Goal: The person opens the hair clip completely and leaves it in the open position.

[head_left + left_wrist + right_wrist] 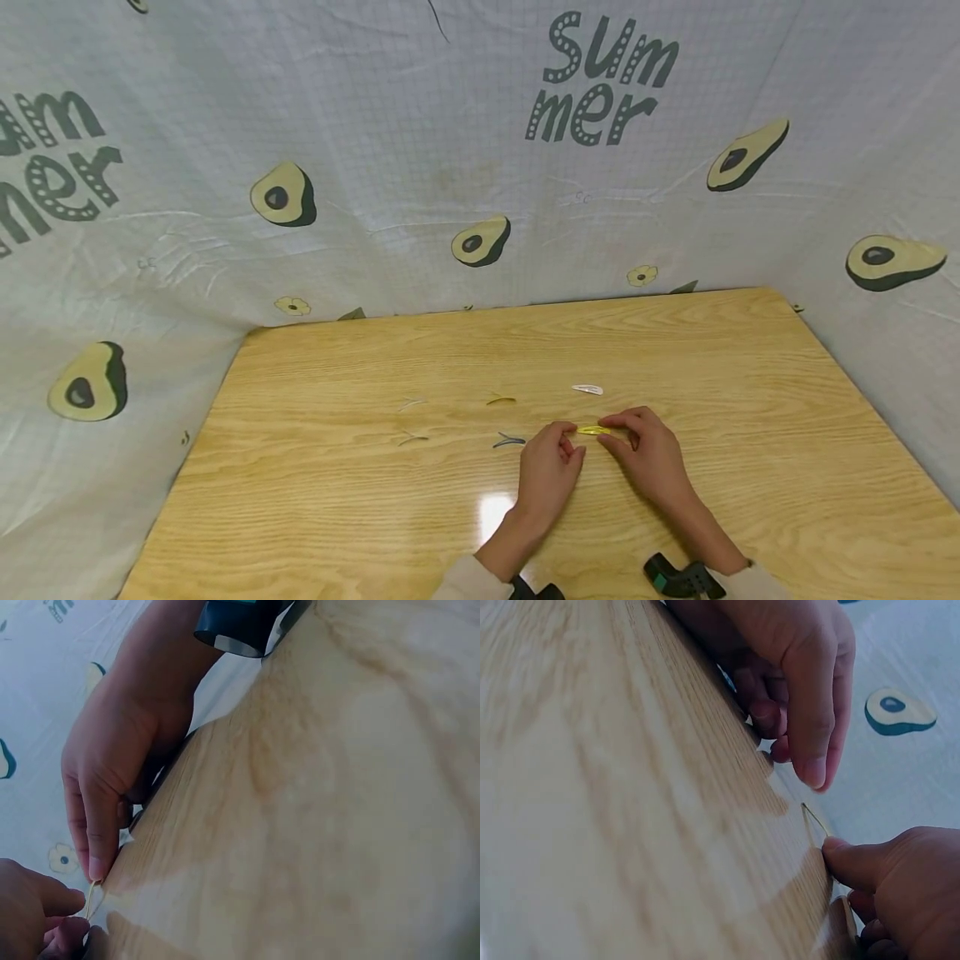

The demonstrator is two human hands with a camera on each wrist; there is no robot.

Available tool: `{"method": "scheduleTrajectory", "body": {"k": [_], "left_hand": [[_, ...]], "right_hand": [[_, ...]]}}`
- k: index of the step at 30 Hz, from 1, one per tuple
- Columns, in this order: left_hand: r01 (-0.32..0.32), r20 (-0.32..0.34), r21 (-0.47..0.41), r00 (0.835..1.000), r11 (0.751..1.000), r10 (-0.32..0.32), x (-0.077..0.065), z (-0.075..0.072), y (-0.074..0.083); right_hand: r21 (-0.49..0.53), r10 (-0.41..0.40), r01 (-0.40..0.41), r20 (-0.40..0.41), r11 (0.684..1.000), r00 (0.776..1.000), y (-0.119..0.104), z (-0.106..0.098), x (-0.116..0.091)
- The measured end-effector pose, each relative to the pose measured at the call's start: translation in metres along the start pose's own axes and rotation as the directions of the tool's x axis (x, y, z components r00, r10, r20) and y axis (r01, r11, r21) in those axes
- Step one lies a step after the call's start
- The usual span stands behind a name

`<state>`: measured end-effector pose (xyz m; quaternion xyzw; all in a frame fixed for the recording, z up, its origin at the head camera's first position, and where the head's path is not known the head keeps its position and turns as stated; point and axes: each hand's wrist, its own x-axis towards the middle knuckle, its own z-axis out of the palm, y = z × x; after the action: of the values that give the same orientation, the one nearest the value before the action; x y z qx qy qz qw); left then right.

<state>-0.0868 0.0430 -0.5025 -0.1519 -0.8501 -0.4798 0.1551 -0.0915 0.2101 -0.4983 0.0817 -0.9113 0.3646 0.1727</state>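
Observation:
A yellow snap hair clip [593, 430] is between the two hands, just over the wooden table. My right hand [651, 457] pinches its right end between thumb and fingers. My left hand [550, 471] is at the clip's other end, index finger stretched toward the tip and thumb apart from it. In the right wrist view, the clip [815, 818] shows as a narrow V, held by the right hand [900, 889], with a small gap to the left hand [810, 690]. In the left wrist view, the right fingers touch the clip [89, 901] near the left hand [34, 907].
On the table [300, 500] lie a blue hair clip [510, 440], a dull yellow clip [501, 400], a whitish clip [587, 389] and two pale greyish clips [412, 403] at the left. An avocado-printed cloth [375, 125] hangs behind the table.

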Motion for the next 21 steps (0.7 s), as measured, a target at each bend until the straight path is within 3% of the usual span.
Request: {"method": "scheduleTrajectory", "body": {"k": [5,11,21], "left_hand": [[-0.009,-0.016,0.143,1.0,0.99,0.011,0.004,0.002,0.001],[0.025,0.005,0.234,1.0,0.972,-0.027,0.008,0.005,0.001],[0.051,-0.012,0.272,0.999,0.961,-0.05,0.011,0.009,0.002]], "right_hand": [[-0.008,-0.009,0.009,0.001,1.0,1.0,-0.002,0.0,0.001],[-0.022,0.02,-0.019,0.033,1.0,0.999,-0.002,-0.001,0.002],[0.008,0.015,-0.015,0.034,1.0,0.999,-0.001,-0.002,0.0]]}}
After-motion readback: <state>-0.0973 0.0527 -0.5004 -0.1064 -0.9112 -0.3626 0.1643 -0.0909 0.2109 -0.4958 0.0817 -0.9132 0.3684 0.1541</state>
